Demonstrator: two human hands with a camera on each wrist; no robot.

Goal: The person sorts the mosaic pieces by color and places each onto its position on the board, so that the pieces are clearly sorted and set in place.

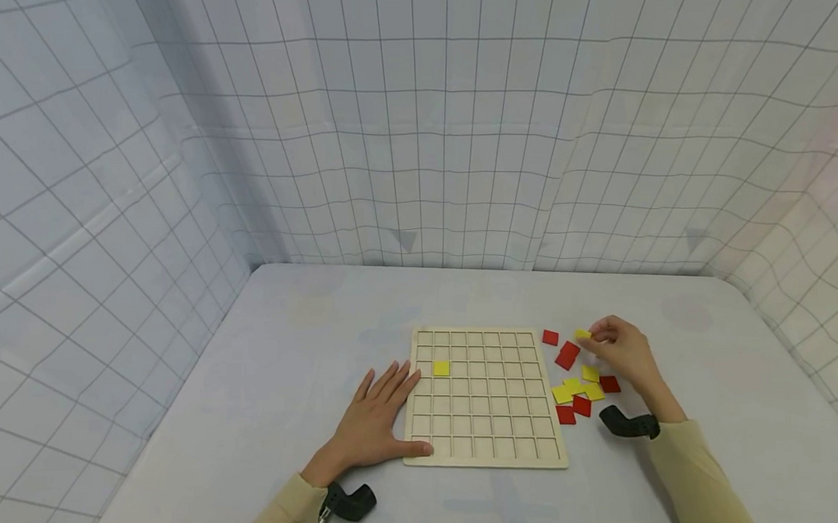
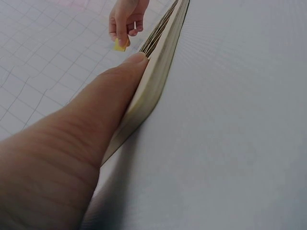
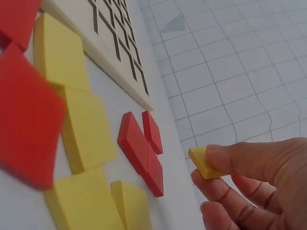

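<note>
A pale wooden grid board [image 1: 484,464] lies flat on the table, with one yellow square tile [image 1: 441,368] in a cell near its upper left. My left hand [image 1: 377,419] rests on the board's left edge, fingers spread straight and thumb [image 2: 120,76] over the near corner. Right of the board, my right hand [image 1: 623,352] pinches another yellow square tile [image 3: 204,163] between thumb and fingertips, held above the table. Below it lie loose yellow tiles [image 3: 88,127] and red tiles [image 3: 29,115], some touching or overlapping.
One red tile [image 1: 550,338] lies by the board's upper right corner, with further red tiles [image 1: 567,356] beside it. White cloth with a dark grid [image 1: 456,135] hangs behind the table and at both sides. Black devices [image 1: 626,422] are strapped to both wrists.
</note>
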